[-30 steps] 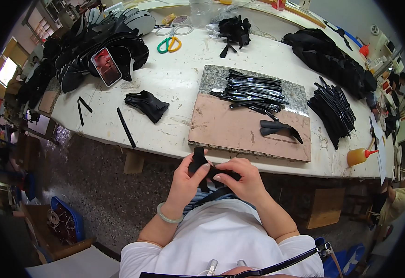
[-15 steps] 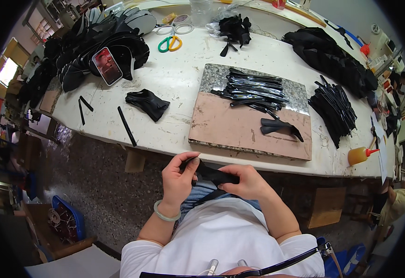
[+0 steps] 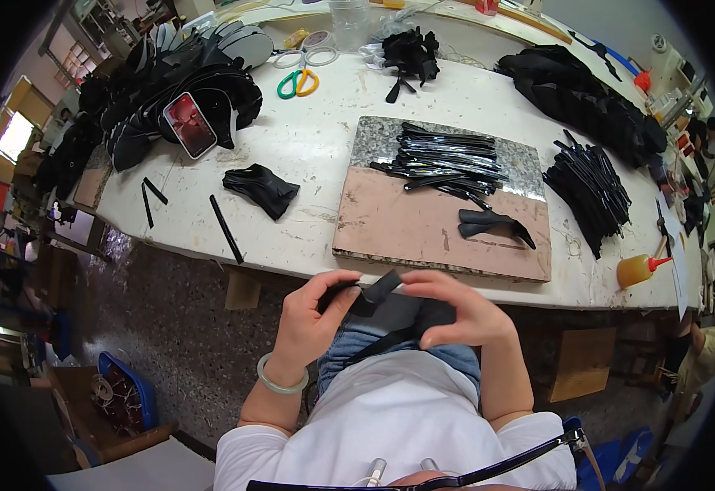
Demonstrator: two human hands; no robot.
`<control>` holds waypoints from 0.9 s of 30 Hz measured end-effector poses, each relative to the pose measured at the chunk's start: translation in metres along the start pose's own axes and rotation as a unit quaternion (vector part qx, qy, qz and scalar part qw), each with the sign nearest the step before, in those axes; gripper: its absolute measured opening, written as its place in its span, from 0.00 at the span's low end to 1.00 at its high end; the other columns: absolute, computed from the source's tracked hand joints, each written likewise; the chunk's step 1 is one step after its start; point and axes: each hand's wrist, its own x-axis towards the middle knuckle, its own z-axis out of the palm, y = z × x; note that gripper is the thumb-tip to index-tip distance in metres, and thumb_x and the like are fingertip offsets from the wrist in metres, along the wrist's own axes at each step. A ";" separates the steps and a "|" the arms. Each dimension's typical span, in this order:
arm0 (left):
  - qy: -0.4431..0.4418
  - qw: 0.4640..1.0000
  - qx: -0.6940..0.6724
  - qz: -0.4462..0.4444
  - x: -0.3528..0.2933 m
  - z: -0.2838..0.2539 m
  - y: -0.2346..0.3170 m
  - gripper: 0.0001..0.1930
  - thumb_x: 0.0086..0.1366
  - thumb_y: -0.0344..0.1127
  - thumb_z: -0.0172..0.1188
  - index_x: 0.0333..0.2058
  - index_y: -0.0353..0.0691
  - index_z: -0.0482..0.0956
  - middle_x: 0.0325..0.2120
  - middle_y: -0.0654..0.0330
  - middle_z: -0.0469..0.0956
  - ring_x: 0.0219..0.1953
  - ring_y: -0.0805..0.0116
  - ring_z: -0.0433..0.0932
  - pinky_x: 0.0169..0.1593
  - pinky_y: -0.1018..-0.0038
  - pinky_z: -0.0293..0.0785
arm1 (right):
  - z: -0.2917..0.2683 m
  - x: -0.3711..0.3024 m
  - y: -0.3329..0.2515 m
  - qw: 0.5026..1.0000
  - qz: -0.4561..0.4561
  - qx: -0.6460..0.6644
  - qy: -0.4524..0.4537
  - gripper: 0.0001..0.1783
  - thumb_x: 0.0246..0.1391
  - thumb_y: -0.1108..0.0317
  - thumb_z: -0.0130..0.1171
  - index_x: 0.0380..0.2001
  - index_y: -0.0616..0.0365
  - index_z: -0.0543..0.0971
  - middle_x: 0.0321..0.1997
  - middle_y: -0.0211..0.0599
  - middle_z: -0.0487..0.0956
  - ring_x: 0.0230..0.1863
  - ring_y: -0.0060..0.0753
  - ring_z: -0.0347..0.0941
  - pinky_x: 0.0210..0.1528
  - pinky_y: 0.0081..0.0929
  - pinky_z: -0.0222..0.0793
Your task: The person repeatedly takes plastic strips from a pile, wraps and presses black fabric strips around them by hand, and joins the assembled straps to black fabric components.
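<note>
Over my lap, just below the table's front edge, both hands hold one black leather piece [image 3: 386, 304]. My left hand [image 3: 310, 319] pinches its left end, a pale green bangle on the wrist. My right hand [image 3: 455, 311] grips its right side, fingers curled over the top. A narrow black strip of the piece sticks up between my thumbs. On the table ahead lies a stone slab [image 3: 423, 229], partly covered in pinkish-brown, with a stack of glossy black strips [image 3: 447, 159] and a folded black piece [image 3: 492, 222] on it.
The white table [image 3: 316, 147] carries a black folded piece [image 3: 261, 188], loose black strips [image 3: 226, 229], a phone [image 3: 190, 124] on a heap of black pieces, green-handled scissors [image 3: 298, 82], a pile of black strips [image 3: 590, 192] and an orange glue bottle [image 3: 640, 270]. A blue crate [image 3: 124, 401] stands on the floor.
My hands have lowered a little and shifted along the black piece, the left one sliding off the upright end and the right one curling over the top. The table's contents stay put.
</note>
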 end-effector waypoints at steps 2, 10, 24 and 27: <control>-0.034 0.996 0.056 0.052 -0.001 0.001 0.006 0.09 0.63 0.26 0.62 0.43 0.34 0.79 0.31 0.57 0.81 0.30 0.74 0.78 0.35 0.78 0.74 | -0.002 0.003 -0.004 0.995 -0.054 -0.004 0.086 0.35 0.42 0.58 0.75 0.53 0.58 0.75 0.62 0.46 0.68 0.65 0.47 0.62 0.65 0.38 0.58; -0.090 0.973 0.140 0.161 -0.001 0.000 0.017 0.12 0.58 0.23 0.64 0.42 0.35 0.80 0.31 0.54 0.80 0.31 0.64 0.80 0.35 0.73 0.76 | 0.032 0.024 -0.024 0.967 -0.156 -0.109 0.167 0.36 0.42 0.60 0.73 0.54 0.61 0.73 0.60 0.51 0.69 0.61 0.48 0.65 0.61 0.37 0.62; -0.123 0.986 0.038 0.110 0.036 0.010 0.007 0.11 0.57 0.17 0.62 0.39 0.33 0.80 0.33 0.57 0.81 0.36 0.73 0.79 0.41 0.78 0.74 | 0.020 -0.014 -0.002 0.971 0.055 -0.043 0.229 0.15 0.48 0.74 0.67 0.41 0.62 0.82 0.31 0.37 0.82 0.29 0.24 0.77 0.35 0.22 0.73; -0.167 0.925 0.125 0.318 0.066 0.021 0.005 0.18 0.43 0.17 0.64 0.36 0.37 0.81 0.33 0.57 0.81 0.36 0.60 0.79 0.38 0.72 0.77 | -0.013 -0.009 0.007 0.887 -0.122 -0.290 0.337 0.16 0.41 0.79 0.65 0.38 0.62 0.82 0.35 0.40 0.82 0.33 0.36 0.79 0.37 0.27 0.76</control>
